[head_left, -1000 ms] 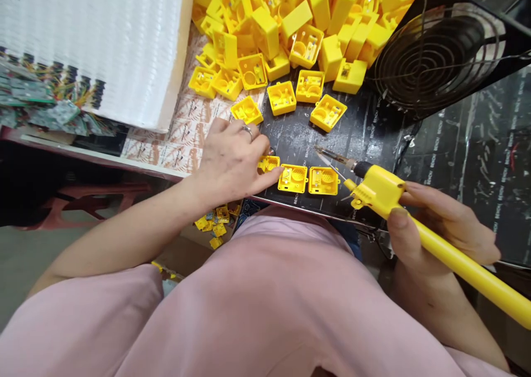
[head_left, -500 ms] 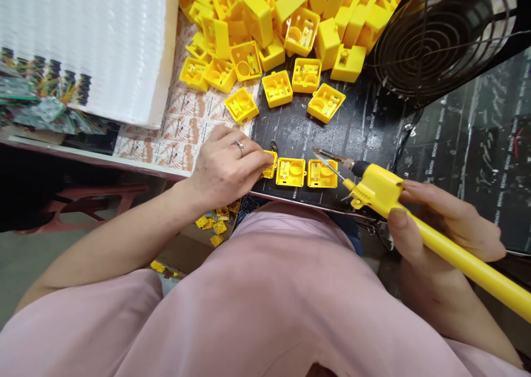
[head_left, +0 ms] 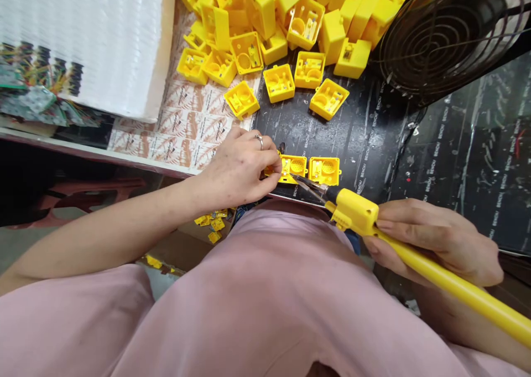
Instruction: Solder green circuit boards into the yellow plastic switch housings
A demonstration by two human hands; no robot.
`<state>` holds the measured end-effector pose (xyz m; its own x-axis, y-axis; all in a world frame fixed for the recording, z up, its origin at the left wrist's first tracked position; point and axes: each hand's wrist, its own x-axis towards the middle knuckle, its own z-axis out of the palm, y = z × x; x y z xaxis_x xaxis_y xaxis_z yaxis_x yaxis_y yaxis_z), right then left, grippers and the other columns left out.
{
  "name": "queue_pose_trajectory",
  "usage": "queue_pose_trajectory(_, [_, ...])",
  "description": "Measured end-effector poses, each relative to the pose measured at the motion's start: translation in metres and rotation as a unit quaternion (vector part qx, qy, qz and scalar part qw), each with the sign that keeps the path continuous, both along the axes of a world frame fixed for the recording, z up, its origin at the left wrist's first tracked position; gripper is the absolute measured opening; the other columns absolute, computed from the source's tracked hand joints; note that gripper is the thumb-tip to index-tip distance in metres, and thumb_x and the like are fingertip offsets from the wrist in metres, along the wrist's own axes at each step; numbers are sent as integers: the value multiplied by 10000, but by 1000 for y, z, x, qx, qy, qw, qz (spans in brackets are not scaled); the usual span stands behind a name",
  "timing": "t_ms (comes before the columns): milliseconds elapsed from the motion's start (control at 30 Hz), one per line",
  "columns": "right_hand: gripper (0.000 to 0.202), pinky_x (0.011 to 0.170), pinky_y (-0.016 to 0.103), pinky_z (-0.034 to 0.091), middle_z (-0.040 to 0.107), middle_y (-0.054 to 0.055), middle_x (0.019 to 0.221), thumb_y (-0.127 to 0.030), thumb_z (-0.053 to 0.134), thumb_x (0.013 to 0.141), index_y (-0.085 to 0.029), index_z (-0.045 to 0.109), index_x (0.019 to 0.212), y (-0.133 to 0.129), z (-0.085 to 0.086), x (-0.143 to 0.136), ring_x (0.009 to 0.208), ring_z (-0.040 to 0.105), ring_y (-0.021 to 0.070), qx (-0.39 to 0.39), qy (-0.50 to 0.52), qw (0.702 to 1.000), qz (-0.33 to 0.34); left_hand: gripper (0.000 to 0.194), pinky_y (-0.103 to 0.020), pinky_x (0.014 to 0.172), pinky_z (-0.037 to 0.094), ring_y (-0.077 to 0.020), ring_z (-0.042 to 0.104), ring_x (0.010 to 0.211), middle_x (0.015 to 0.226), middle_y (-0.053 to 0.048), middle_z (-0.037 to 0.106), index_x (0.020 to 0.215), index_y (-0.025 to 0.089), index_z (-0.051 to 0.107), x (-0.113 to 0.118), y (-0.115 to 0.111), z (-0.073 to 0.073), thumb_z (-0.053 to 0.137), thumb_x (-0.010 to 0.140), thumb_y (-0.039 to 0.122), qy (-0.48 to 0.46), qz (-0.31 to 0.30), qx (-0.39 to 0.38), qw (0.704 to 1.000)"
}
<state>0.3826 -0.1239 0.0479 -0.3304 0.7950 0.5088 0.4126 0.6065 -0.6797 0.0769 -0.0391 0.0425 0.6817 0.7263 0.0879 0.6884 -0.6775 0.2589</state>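
My left hand (head_left: 249, 164), a ring on one finger, has its fingertips pinched together at the middle yellow plastic case (head_left: 295, 164). Whatever is between those fingertips is too small to make out. My right hand (head_left: 448, 238) grips a yellow soldering iron (head_left: 357, 211) with a thin feed tube beside its tip. The iron's tip reaches the near edge of the middle case, close to my left fingers; whether it touches is unclear. To the right sits another open yellow case (head_left: 324, 171) with a perforated round recess. A further case lies mostly hidden under my left fingers.
Heaped yellow cases (head_left: 259, 11) fill the back, with several loose ones in front. A black fan (head_left: 440, 45) stands back right. White foam sheeting (head_left: 83, 45) and wired circuit boards (head_left: 41, 97) lie left. A box below the table edge holds yellow parts (head_left: 215, 225).
My right hand has brought the soldering iron left and down, from above the right case to the middle one. My left hand has shifted right, onto the middle case's left side.
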Motion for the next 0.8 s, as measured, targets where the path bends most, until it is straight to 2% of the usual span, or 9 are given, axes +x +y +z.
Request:
queue_pose_trajectory(67, [169,572,231,660,744,-10,798,-179,824,936,-243,675,983,8,-3,2,667,752,144,33,-24,997,62,228,-426,838,472,-242,700,862,896,-41,781,807,224,735,2,2,2,547,933,254,14,-3,-5,1000])
queue_pose_trajectory(167, [106,616,236,673,755,-6,825,-230,760,998,-251,665,958,14,-2,3,701,761,140,19,-77,994,79,212,-425,834,463,-248,692,865,883,-38,772,776,225,719,6,4,6,558,912,251,42,-5,-20,999])
queue_pose_trajectory(333, [275,752,235,683,779,25,908,-105,885,862,-181,669,1014,19,7,1,784,766,125,76,-103,985,115,223,-417,817,446,-256,686,861,817,-49,739,724,209,687,14,10,12,560,898,263,96,-16,-43,994])
queue_pose_trajectory(400, [235,750,245,683,784,29,914,-131,860,901,-191,668,1022,19,11,3,785,762,122,71,-114,984,118,219,-427,819,451,-266,684,845,795,-54,723,707,204,674,16,13,13,563,888,257,106,-20,-54,993])
queue_pose_trajectory(467, [77,755,264,688,781,30,900,-218,749,1015,-223,674,998,18,13,8,804,769,129,38,-132,984,111,205,-431,829,462,-270,681,838,792,-54,716,702,203,669,17,15,14,567,874,246,108,-26,-60,992])
queue_pose_trajectory(533, [166,752,284,691,767,34,868,-310,617,1098,-250,686,960,16,14,14,809,771,140,7,-145,985,95,200,-426,835,474,-266,678,844,799,-54,715,713,204,676,17,17,15,565,874,246,113,-30,-64,991])
queue_pose_trajectory(600, [250,701,286,683,750,29,821,-360,575,1115,-266,692,915,14,13,18,765,758,144,7,-144,986,79,202,-421,835,484,-263,675,851,800,-57,713,720,204,678,16,17,15,557,877,247,120,-33,-67,990])
queue_pose_trajectory(700, [240,638,273,671,749,21,804,-354,617,1093,-264,698,886,13,11,16,710,740,143,10,-141,987,72,205,-424,855,501,-261,671,857,789,-58,703,729,204,679,15,17,16,543,878,242,121,-37,-70,989])
queue_pose_trajectory(800, [228,641,271,675,755,18,809,-338,635,1085,-256,702,883,16,12,12,716,745,141,6,-143,987,77,203,-441,900,516,-266,668,870,765,-57,684,740,206,687,15,17,15,539,874,243,114,-40,-72,990])
